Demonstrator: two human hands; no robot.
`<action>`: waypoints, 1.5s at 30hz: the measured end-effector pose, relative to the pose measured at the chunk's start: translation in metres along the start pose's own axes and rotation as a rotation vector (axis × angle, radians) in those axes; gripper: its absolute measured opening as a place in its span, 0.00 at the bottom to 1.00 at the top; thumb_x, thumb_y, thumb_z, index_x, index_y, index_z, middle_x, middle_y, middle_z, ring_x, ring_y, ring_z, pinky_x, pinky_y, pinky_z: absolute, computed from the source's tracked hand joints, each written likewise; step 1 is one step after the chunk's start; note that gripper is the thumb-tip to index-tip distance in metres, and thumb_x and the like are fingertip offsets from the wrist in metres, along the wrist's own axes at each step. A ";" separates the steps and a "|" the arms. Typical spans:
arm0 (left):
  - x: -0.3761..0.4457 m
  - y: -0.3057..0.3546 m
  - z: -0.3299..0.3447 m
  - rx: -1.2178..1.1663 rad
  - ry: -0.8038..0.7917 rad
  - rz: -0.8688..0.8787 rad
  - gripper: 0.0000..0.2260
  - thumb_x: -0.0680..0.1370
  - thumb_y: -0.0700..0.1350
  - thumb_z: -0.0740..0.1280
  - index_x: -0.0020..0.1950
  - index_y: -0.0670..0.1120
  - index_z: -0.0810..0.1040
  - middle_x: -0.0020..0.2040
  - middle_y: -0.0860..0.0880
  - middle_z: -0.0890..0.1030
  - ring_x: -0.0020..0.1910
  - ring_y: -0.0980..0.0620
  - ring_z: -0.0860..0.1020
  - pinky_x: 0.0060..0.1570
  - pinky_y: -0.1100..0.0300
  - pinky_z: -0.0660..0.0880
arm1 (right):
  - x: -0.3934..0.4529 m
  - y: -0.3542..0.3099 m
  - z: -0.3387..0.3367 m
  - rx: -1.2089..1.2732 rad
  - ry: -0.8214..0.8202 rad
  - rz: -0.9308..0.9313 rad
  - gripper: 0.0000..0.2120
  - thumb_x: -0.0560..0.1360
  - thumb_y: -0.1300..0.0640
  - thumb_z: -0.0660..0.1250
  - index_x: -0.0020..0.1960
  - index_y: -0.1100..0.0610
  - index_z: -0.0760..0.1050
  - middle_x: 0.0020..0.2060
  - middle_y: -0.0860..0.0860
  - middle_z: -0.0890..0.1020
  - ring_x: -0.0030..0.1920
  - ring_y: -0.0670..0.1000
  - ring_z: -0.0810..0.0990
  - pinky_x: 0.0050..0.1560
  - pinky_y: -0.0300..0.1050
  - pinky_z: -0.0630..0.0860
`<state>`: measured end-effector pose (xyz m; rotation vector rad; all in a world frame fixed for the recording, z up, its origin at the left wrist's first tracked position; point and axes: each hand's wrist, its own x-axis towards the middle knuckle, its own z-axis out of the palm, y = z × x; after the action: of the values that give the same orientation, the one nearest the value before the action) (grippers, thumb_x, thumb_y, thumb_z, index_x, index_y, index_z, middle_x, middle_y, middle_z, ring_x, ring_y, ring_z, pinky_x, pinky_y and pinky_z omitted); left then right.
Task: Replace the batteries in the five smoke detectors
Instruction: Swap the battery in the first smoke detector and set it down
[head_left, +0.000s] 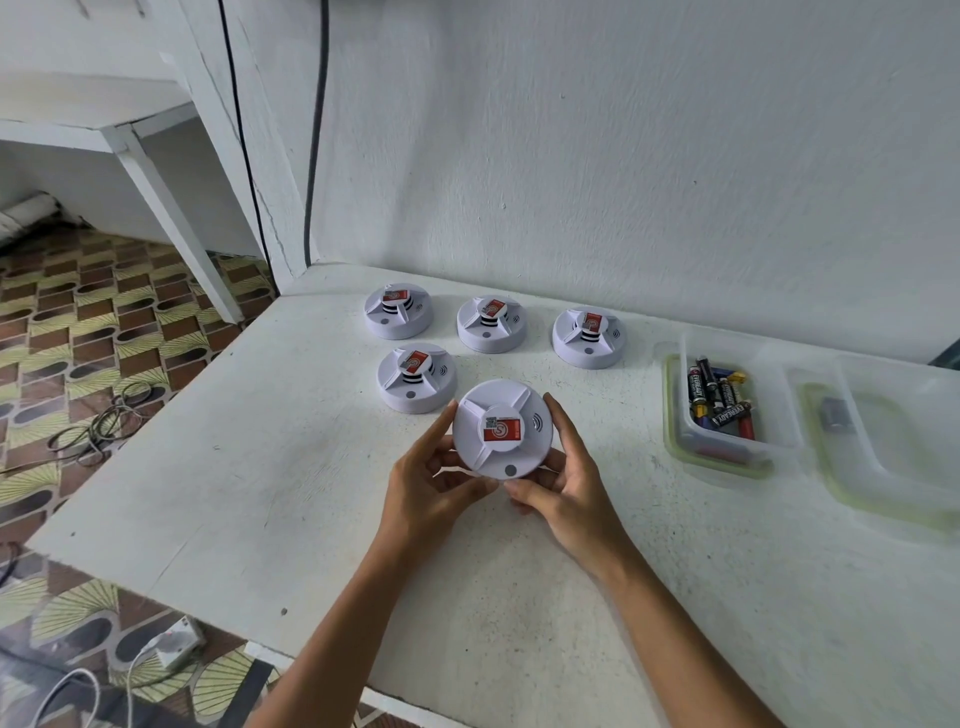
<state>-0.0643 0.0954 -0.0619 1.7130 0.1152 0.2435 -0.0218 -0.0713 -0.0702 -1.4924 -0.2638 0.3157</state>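
I have both hands curled round one smoke detector (501, 427), my left hand (431, 478) and right hand (563, 478) pinching its rim and tilting it up off the table (260, 467). If I twist too hard it could slip and knock the detector behind (415, 376), or I may mix batteries (719, 397).

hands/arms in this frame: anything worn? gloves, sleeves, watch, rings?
Nothing worn that shows. The left hand and right hand are bare, with no gloves and no rings visible on the fingers in view. Both forearms are bare down to the frame's lower edge: no sleeves, watch, bands or markings. Fingernails look short and unpainted.
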 end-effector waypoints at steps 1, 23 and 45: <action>0.000 0.000 0.000 -0.001 0.001 0.000 0.39 0.67 0.37 0.78 0.74 0.49 0.66 0.50 0.48 0.83 0.48 0.49 0.83 0.50 0.53 0.81 | 0.000 0.000 0.000 0.001 0.002 0.004 0.42 0.72 0.69 0.71 0.76 0.42 0.56 0.53 0.55 0.82 0.46 0.51 0.82 0.43 0.44 0.78; 0.000 0.002 0.000 -0.001 0.000 0.005 0.39 0.67 0.36 0.78 0.74 0.49 0.66 0.50 0.47 0.83 0.48 0.50 0.83 0.49 0.58 0.80 | 0.000 -0.001 0.001 0.014 0.010 0.008 0.42 0.71 0.71 0.70 0.76 0.43 0.57 0.50 0.55 0.82 0.44 0.50 0.82 0.42 0.43 0.78; 0.001 -0.001 0.000 -0.002 0.001 -0.007 0.39 0.67 0.35 0.78 0.75 0.49 0.66 0.50 0.47 0.82 0.48 0.50 0.82 0.50 0.54 0.81 | -0.002 -0.006 0.003 0.008 0.015 0.022 0.42 0.72 0.71 0.70 0.76 0.44 0.57 0.51 0.55 0.83 0.45 0.51 0.82 0.42 0.44 0.79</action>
<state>-0.0637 0.0954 -0.0626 1.7098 0.1209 0.2392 -0.0240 -0.0698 -0.0640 -1.4901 -0.2347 0.3227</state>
